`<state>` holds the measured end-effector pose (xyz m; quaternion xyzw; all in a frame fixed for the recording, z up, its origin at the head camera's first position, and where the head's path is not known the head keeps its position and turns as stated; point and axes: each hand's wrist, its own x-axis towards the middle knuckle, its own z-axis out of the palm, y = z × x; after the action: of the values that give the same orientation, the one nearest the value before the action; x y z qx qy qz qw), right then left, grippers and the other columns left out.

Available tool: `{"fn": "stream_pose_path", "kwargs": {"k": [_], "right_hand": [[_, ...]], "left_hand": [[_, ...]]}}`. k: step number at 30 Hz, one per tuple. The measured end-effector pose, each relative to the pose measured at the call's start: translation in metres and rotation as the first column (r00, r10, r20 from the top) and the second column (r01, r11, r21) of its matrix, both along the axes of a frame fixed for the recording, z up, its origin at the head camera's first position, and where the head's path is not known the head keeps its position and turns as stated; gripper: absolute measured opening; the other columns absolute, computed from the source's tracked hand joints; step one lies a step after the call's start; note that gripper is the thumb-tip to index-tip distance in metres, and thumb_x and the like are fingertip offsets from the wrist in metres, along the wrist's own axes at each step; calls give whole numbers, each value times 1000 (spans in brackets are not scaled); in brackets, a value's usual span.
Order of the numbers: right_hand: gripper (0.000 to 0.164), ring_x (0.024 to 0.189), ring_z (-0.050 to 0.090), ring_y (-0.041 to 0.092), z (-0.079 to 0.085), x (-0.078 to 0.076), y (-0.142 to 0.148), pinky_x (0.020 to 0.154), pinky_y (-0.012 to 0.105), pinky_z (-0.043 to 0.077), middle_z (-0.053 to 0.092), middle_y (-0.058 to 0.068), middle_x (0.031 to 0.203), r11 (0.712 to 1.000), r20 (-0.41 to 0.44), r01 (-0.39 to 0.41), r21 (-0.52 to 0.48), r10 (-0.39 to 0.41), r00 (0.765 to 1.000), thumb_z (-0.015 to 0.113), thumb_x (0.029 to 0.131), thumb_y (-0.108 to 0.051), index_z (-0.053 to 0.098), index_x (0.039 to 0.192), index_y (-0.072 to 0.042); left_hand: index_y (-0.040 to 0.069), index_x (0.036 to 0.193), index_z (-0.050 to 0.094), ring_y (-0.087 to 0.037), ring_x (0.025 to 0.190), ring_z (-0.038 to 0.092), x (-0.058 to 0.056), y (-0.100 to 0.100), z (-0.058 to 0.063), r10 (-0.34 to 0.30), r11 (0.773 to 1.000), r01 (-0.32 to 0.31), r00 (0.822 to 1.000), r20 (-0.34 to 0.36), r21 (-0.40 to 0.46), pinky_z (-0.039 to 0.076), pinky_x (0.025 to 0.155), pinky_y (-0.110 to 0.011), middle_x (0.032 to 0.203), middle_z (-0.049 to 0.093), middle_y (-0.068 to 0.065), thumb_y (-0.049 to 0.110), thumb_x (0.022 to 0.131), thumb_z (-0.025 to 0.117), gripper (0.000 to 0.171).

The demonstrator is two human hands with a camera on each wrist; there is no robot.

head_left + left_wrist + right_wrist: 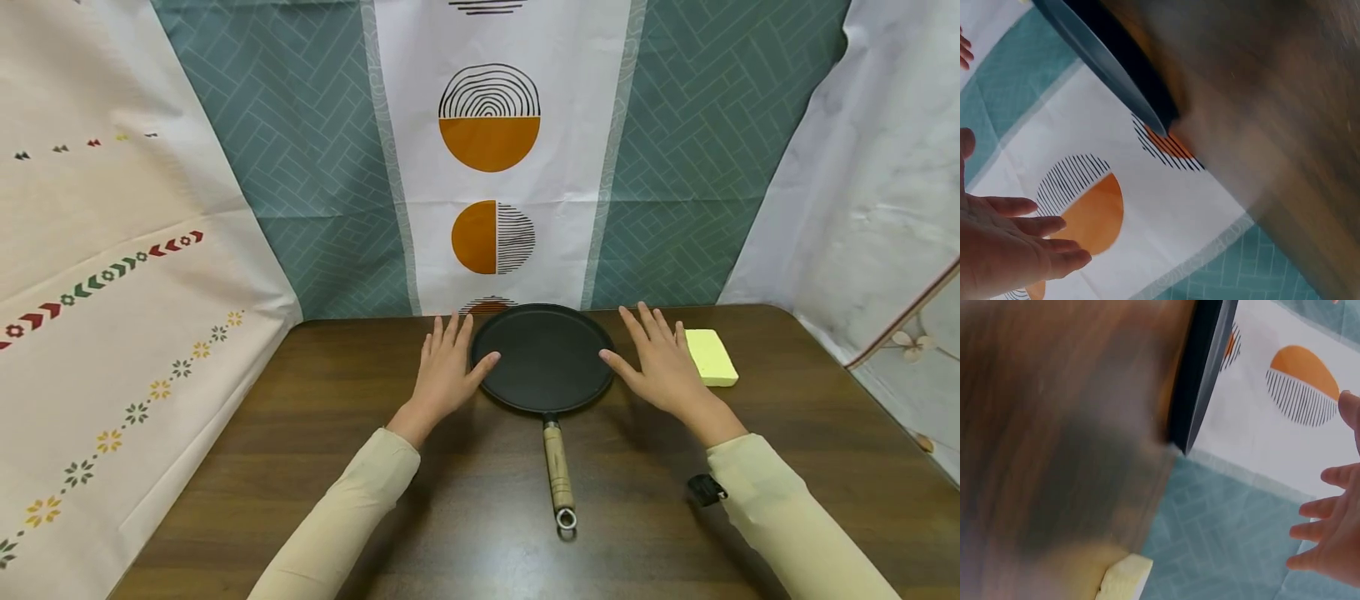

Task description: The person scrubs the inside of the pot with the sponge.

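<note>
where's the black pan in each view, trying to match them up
Head: the black pan is slightly below and right of centre, wooden handle pointing down.
Left wrist: pan side-on at top, left of centre, slanting down rightward.
Right wrist: pan side-on at top, right of centre, slanting down leftward.
Shared landmark: the full circle, half orange, half straight stripes, on the white cloth.

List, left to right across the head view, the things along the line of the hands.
Left hand, black flat pan, right hand, yellow sponge.
</note>
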<state>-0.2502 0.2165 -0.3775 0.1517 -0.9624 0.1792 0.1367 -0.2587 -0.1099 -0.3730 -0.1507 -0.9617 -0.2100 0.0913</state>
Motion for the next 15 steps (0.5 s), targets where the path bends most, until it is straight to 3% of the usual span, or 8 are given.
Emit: {"fn": "stream_pose_path", "kwargs": {"k": [8, 15], "right_hand": [[74, 139, 14, 51, 6, -5, 30, 112, 67, 3, 17, 32, 152, 996, -37, -16, -84, 13, 999, 49, 99, -45, 22, 150, 1], [76, 139, 10, 52, 6, -10, 58, 110, 69, 4, 13, 33, 153, 991, 34, -3, -132, 7, 999, 46, 100, -43, 15, 150, 5]], "left_hand": [[3, 151, 23, -36, 144, 14, 15, 10, -1, -92, 974, 76, 994, 62, 216, 15, 116, -58, 156, 22, -16, 43, 95, 57, 77], [4, 151, 25, -38, 142, 21, 27, 18, -4, -162, 935, 103, 975, 150, 340, 23, 114, -57, 155, 25, -18, 41, 95, 60, 76]]}}
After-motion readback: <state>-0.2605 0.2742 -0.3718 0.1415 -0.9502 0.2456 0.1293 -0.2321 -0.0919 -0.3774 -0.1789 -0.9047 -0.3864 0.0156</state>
